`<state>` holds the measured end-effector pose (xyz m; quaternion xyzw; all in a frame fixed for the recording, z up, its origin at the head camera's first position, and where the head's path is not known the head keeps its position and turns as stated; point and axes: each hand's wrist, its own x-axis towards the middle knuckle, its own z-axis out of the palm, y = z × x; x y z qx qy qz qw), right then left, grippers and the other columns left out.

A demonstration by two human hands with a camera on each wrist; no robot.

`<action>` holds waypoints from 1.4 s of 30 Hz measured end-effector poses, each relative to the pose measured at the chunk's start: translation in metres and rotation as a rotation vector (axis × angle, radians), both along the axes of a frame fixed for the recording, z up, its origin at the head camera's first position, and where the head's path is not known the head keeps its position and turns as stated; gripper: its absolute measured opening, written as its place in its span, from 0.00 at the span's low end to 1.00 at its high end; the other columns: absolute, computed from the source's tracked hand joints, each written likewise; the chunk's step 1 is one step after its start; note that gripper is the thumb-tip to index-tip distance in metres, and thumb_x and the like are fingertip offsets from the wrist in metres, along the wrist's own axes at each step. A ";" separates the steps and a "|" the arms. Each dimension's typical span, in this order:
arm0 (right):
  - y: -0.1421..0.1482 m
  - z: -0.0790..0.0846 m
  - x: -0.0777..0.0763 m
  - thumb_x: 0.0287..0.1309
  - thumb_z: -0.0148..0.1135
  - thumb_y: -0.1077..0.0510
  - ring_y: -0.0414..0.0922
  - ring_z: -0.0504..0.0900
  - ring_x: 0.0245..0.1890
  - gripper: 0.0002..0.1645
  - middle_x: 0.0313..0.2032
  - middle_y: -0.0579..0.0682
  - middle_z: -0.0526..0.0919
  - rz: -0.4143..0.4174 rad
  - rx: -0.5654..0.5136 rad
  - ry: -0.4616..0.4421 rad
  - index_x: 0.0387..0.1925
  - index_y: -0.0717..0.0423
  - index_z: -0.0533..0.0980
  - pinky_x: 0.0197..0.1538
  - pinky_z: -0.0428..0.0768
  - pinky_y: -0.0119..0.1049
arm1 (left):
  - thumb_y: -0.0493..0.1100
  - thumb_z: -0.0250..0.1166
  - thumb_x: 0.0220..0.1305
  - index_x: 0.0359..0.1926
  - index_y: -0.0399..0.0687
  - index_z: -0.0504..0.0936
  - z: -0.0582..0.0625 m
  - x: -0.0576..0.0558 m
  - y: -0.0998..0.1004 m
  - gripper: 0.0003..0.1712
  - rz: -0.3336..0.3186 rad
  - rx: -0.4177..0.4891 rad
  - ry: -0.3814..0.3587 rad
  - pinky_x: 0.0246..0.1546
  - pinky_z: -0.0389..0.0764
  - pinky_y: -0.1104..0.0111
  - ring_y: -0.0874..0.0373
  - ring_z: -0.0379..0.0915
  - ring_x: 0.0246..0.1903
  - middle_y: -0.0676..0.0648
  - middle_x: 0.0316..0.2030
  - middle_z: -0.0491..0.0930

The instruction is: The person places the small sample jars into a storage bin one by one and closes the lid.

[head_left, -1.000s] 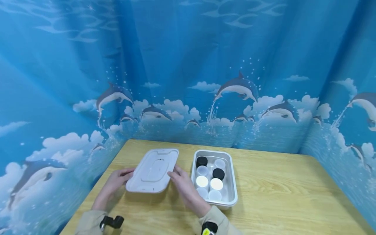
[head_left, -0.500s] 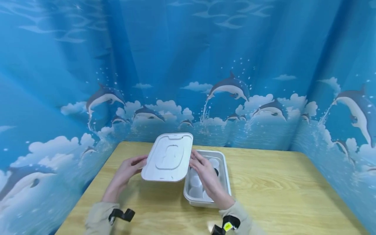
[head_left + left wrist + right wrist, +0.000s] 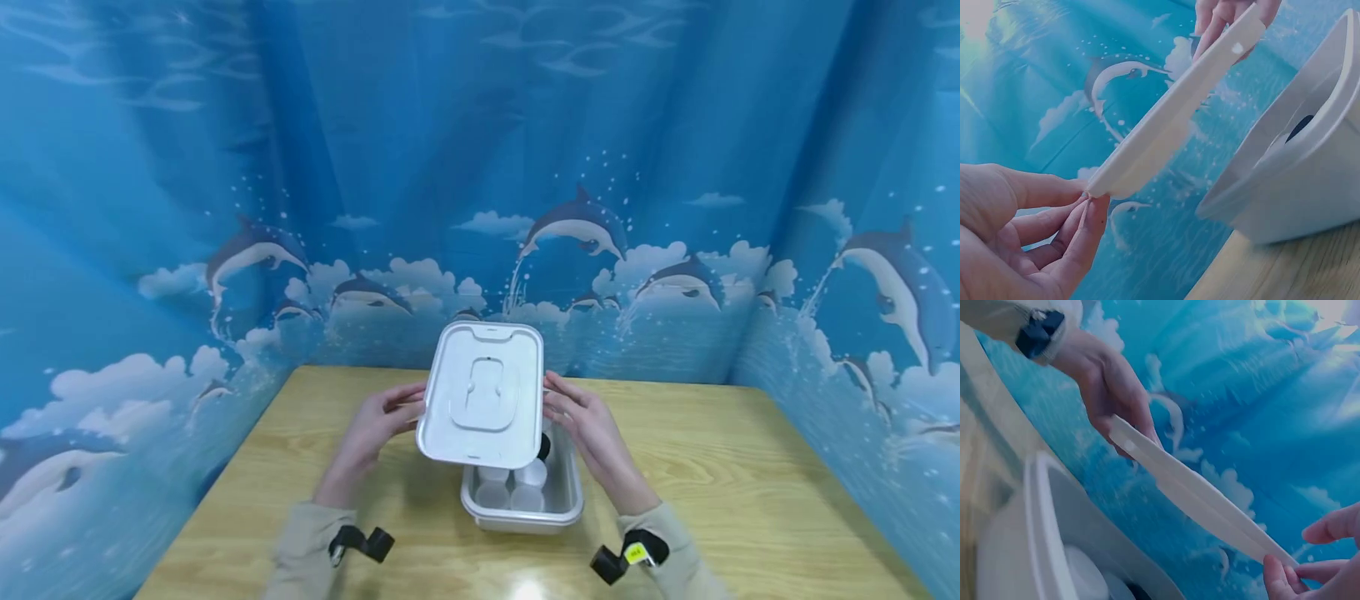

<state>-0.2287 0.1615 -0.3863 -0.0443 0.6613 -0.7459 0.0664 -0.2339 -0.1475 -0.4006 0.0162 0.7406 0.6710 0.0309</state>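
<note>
A white rectangular lid point(image 3: 483, 400) with a raised panel is held up over the open container, its far end tilted upward. My left hand point(image 3: 382, 421) pinches its left edge between thumb and fingers point(image 3: 1085, 237). At the opposite edge, the fingers of my right hand point(image 3: 592, 429) grip the rim, with one digit point(image 3: 1332, 526) raised off it. Below stands a white rectangular container point(image 3: 525, 522) holding several round pieces with white tops point(image 3: 531, 473) and a black-topped one point(image 3: 543, 447). The lid hides the container's far part.
The container stands on a wooden table point(image 3: 690, 467). Behind the table and along both sides hangs a blue curtain point(image 3: 420, 167) with dolphins and clouds. Each forearm wears a beige sleeve and a black wrist device point(image 3: 360, 543).
Both hands have carried the lid rightward and up, from beside the container to over it. The lid now covers part of the container's contents from the head view.
</note>
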 end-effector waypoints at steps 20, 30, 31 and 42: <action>0.021 -0.019 -0.013 0.64 0.69 0.60 0.37 0.82 0.44 0.32 0.53 0.52 0.78 -0.185 0.163 0.085 0.66 0.60 0.69 0.51 0.84 0.30 | 0.35 0.70 0.64 0.61 0.36 0.80 -0.011 0.002 0.032 0.24 0.048 0.117 0.129 0.48 0.87 0.63 0.48 0.82 0.51 0.36 0.55 0.82; 0.021 -0.018 -0.007 0.62 0.71 0.60 0.38 0.84 0.40 0.22 0.44 0.47 0.81 -0.263 0.194 0.240 0.55 0.63 0.76 0.47 0.86 0.33 | 0.37 0.69 0.66 0.53 0.34 0.83 -0.008 0.001 0.035 0.17 0.107 0.113 0.169 0.48 0.87 0.66 0.53 0.84 0.46 0.37 0.50 0.84; 0.022 -0.018 -0.007 0.62 0.71 0.60 0.38 0.84 0.41 0.21 0.44 0.46 0.81 -0.274 0.199 0.266 0.54 0.62 0.76 0.47 0.86 0.32 | 0.37 0.69 0.66 0.53 0.33 0.83 -0.008 0.000 0.036 0.17 0.112 0.116 0.177 0.47 0.87 0.67 0.54 0.84 0.45 0.37 0.49 0.85; 0.020 -0.028 -0.005 0.56 0.69 0.74 0.37 0.85 0.42 0.14 0.37 0.44 0.84 -0.310 0.082 0.564 0.43 0.62 0.79 0.48 0.87 0.32 | 0.35 0.69 0.65 0.45 0.31 0.84 -0.008 0.001 0.041 0.11 0.182 0.095 0.147 0.43 0.88 0.66 0.51 0.85 0.41 0.37 0.42 0.85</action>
